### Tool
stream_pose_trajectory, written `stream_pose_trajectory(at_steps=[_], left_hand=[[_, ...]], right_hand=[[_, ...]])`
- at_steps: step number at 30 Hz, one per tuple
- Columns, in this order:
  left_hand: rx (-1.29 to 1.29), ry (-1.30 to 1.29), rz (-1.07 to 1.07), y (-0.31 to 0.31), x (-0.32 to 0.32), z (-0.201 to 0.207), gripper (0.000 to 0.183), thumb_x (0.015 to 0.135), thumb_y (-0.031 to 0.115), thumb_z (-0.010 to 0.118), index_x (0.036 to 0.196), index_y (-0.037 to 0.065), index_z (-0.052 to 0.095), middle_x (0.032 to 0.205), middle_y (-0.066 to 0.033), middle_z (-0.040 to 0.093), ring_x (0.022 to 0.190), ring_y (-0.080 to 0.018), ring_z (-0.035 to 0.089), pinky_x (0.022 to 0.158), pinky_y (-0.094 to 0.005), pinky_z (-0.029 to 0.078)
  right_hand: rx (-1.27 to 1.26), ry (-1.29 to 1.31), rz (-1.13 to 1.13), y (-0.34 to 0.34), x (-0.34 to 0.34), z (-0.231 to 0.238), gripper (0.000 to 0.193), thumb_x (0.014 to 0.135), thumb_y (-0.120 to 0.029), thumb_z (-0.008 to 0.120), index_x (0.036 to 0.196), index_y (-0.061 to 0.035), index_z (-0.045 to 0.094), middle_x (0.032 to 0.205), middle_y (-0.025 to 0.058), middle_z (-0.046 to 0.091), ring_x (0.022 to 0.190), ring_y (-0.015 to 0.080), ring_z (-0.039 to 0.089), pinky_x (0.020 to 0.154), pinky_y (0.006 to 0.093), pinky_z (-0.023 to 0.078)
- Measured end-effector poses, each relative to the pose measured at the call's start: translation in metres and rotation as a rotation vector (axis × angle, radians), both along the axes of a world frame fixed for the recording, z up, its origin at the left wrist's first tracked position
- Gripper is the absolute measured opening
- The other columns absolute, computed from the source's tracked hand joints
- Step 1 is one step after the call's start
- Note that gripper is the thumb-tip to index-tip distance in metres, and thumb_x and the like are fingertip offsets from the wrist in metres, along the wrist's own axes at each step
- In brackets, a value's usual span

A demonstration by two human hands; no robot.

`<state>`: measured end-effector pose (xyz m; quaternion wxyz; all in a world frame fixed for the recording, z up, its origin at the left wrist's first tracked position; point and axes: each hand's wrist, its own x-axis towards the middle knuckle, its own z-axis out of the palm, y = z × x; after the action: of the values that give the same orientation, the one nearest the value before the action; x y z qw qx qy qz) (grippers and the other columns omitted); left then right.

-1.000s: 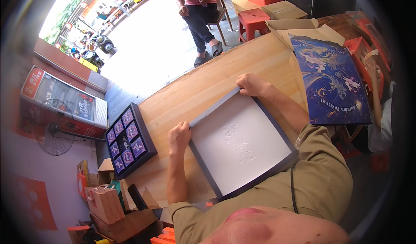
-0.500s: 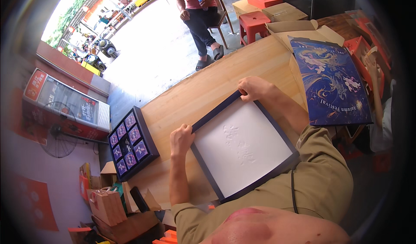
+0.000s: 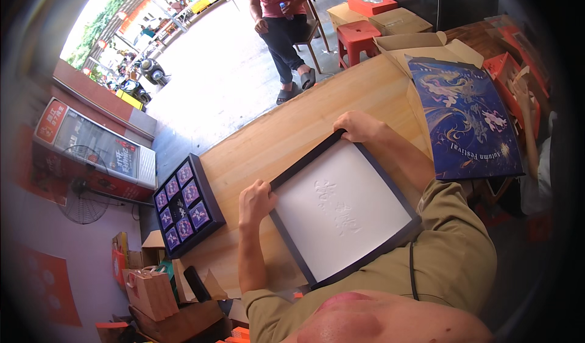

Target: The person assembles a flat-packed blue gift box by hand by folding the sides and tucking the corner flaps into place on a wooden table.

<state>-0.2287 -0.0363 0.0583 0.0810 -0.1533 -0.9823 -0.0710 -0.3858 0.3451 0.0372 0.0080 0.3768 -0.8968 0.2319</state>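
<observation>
A shallow square box lid, dark blue at the rim and white inside with embossed script, lies with its hollow side up against my body at the table's near edge. My left hand is closed on its far-left corner, fingers curled over the rim. On the far-right corner, my right hand pinches the rim, its thumb on the inner side. To the left of my left hand sits a dark blue tray box holding several small purple patterned packs around a dark middle piece.
A carton holds a large blue decorated box or bag on the right. Beside it another person's hand is at red boxes. Beyond the wooden table a person sits near a red stool. A black phone-like object lies near-left.
The view has shifted slightly. Both hands keep hold of the lid's far corners, and the lid's far wall looks a little more tilted.
</observation>
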Motion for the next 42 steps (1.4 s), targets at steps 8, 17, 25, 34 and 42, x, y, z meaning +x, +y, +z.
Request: stream_pose_trajectory(at_steps=[8,17,25,34,42], left_hand=[[0.038,-0.091,0.08,0.0,0.003,0.009,0.028,0.084,0.015,0.075,0.109,0.006,0.066,0.106,-0.0165,0.076,0.099,-0.0364,0.072,0.086,-0.0453,0.057],[-0.01,-0.075,0.036,0.006,0.004,0.018,0.018,0.082,0.011,0.068,0.099,0.006,0.064,0.094,-0.0164,0.074,0.084,-0.0381,0.072,0.073,-0.0476,0.057],[-0.302,0.069,0.132,0.015,-0.005,-0.025,0.009,0.086,0.007,0.059,0.078,0.005,0.065,0.08,-0.0164,0.07,0.076,-0.0343,0.073,0.067,-0.0432,0.06],[-0.275,0.101,0.12,0.011,-0.002,-0.028,0.011,0.086,0.007,0.06,0.077,0.003,0.067,0.083,-0.0175,0.07,0.079,-0.0341,0.073,0.068,-0.0431,0.06],[-0.064,0.053,0.067,0.008,0.006,-0.011,0.008,0.086,0.006,0.06,0.087,0.002,0.066,0.089,-0.019,0.071,0.082,-0.0377,0.072,0.073,-0.0474,0.058]], right_hand=[[0.069,-0.026,-0.047,-0.004,0.003,0.004,0.028,0.079,-0.008,0.077,0.108,-0.0071,0.076,0.106,0.0165,0.075,0.106,0.0356,0.069,0.095,0.0438,0.055],[0.027,-0.022,-0.011,0.0,0.0,-0.001,0.028,0.079,-0.008,0.075,0.107,-0.005,0.076,0.107,0.0173,0.074,0.107,0.0367,0.069,0.095,0.0436,0.055],[-0.009,-0.054,0.025,0.002,-0.005,-0.008,0.031,0.079,-0.01,0.076,0.109,-0.0053,0.078,0.11,0.0176,0.074,0.107,0.0364,0.069,0.097,0.0427,0.055],[0.016,-0.033,0.017,0.001,-0.007,-0.01,0.03,0.08,-0.011,0.076,0.11,-0.0069,0.079,0.114,0.0153,0.074,0.111,0.0345,0.068,0.101,0.0413,0.054],[0.051,-0.026,-0.013,0.0,-0.001,-0.003,0.029,0.08,-0.01,0.077,0.109,-0.0077,0.077,0.112,0.0141,0.074,0.111,0.0341,0.068,0.099,0.0424,0.054]])
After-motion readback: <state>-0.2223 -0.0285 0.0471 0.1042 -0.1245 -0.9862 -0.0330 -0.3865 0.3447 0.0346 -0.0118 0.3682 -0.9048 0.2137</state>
